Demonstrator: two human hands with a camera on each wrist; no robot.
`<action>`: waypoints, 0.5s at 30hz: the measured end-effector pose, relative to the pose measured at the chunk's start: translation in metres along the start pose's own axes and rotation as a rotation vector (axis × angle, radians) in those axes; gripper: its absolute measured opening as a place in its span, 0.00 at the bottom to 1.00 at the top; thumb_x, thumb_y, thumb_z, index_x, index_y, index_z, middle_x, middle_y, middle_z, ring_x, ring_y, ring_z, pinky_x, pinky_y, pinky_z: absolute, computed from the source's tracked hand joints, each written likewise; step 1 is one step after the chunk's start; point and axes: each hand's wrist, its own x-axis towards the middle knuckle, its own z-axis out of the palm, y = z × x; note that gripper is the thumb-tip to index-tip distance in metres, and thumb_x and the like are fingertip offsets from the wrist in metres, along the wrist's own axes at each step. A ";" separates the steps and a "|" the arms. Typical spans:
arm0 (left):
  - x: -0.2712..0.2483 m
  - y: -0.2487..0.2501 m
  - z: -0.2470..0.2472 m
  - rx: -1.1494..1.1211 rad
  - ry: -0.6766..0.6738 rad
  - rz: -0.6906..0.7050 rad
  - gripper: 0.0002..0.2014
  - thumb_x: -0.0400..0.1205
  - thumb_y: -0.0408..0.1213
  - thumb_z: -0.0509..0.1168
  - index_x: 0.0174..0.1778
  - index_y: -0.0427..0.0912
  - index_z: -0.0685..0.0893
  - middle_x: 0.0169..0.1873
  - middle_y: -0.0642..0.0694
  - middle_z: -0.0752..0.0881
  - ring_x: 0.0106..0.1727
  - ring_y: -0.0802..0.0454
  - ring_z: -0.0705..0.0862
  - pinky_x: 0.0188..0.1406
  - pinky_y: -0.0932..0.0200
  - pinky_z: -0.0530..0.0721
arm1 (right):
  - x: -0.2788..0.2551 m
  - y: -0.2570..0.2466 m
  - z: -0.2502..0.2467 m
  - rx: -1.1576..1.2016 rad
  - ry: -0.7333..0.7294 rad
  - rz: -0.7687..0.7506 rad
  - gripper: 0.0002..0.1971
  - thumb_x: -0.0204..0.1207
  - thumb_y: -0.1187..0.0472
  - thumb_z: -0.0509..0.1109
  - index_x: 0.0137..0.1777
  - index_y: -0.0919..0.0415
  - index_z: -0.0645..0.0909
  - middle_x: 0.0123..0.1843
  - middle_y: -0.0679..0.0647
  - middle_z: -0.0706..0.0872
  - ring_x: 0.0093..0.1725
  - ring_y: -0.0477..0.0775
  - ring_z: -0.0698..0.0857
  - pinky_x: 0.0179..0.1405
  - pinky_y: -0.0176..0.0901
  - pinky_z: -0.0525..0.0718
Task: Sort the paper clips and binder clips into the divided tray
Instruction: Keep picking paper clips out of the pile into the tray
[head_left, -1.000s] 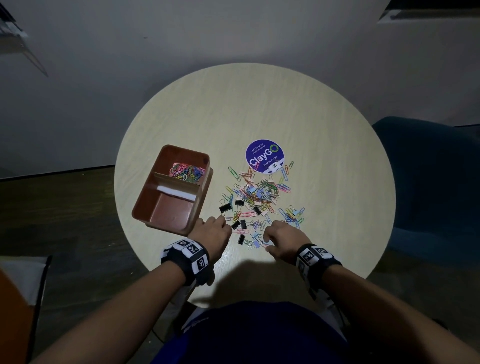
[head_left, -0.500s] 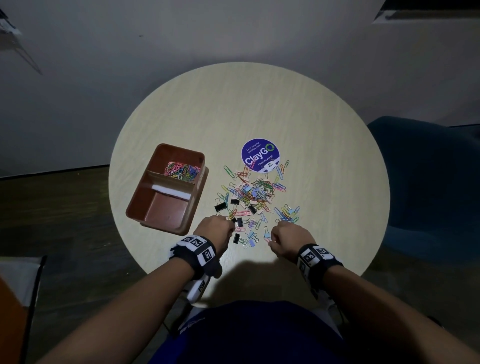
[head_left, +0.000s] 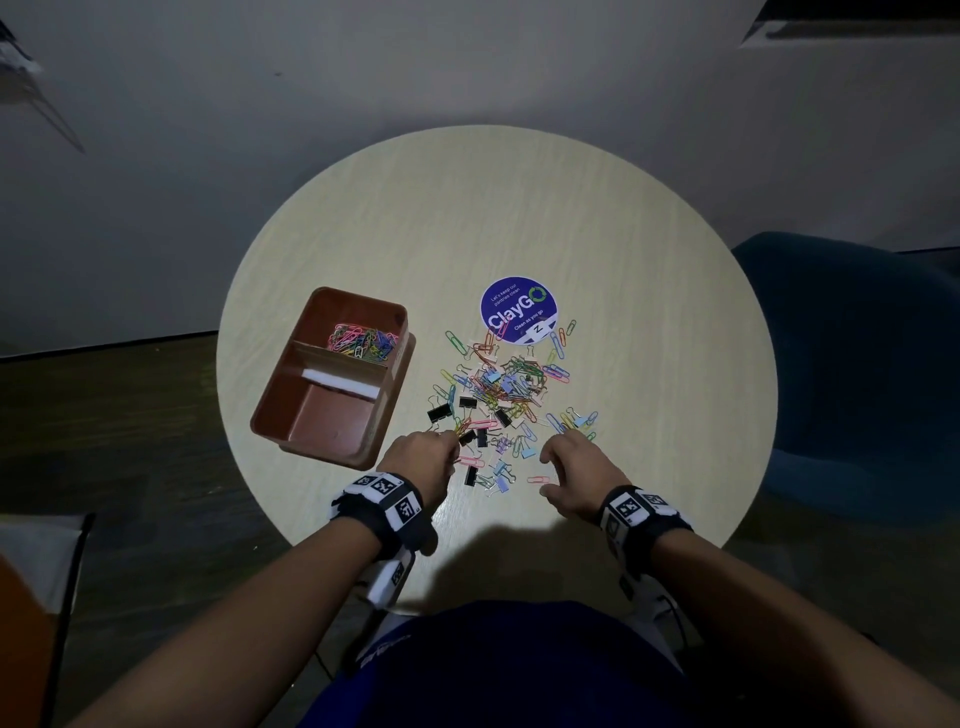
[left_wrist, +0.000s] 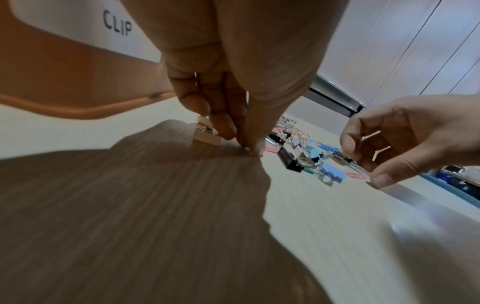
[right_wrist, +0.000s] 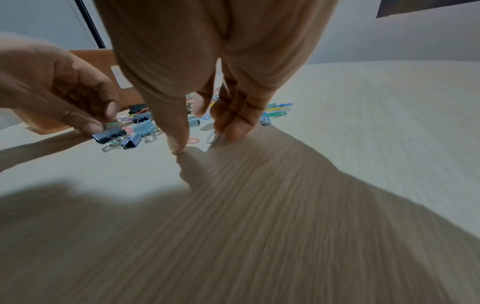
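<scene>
A brown divided tray (head_left: 270, 415) sits at the table's left; coloured paper clips (head_left: 363, 340) lie in its far compartment, while the near one holds none. A mixed pile of paper clips and binder clips (head_left: 509, 395) is spread to its right. My left hand (head_left: 452, 441) is curled at the pile's near-left edge, holding a few paper clips and pinching at the table beside a black binder clip (right_wrist: 109, 133). My right hand (head_left: 545, 473) hovers at the pile's near-right edge. Its thumb and fingers are spread around a pink paper clip (head_left: 537, 479), the thumb tip touching the table.
A round purple sticker (head_left: 518, 310) lies just beyond the pile. The pale round table (head_left: 649, 312) ends close to my wrists. A blue chair (head_left: 852, 364) stands at the right. The tray's side carries a white label reading CLIP (left_wrist: 116, 25).
My left hand has moved from the tray's near corner up into the pile's edge. The right hand, earlier a fist, has spread its thumb and fingers around the pink clip.
</scene>
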 end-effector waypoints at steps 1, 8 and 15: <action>0.000 -0.001 0.000 -0.006 0.009 0.007 0.05 0.82 0.37 0.62 0.50 0.49 0.81 0.44 0.47 0.87 0.45 0.43 0.84 0.45 0.51 0.84 | 0.000 0.000 0.000 -0.018 0.001 0.019 0.17 0.72 0.54 0.76 0.57 0.51 0.75 0.56 0.47 0.73 0.51 0.50 0.78 0.52 0.43 0.79; 0.008 -0.004 0.002 0.089 -0.022 0.099 0.12 0.82 0.38 0.63 0.60 0.49 0.85 0.52 0.47 0.86 0.52 0.44 0.83 0.50 0.52 0.82 | 0.005 -0.003 -0.003 -0.020 0.012 0.062 0.08 0.74 0.59 0.74 0.52 0.55 0.81 0.48 0.50 0.80 0.51 0.55 0.82 0.46 0.40 0.76; 0.011 0.002 0.005 0.185 -0.052 0.070 0.11 0.82 0.40 0.63 0.58 0.47 0.83 0.52 0.46 0.82 0.53 0.44 0.81 0.51 0.50 0.79 | 0.001 0.002 -0.005 0.231 0.230 0.137 0.07 0.71 0.64 0.61 0.38 0.53 0.80 0.38 0.49 0.85 0.36 0.53 0.84 0.35 0.42 0.84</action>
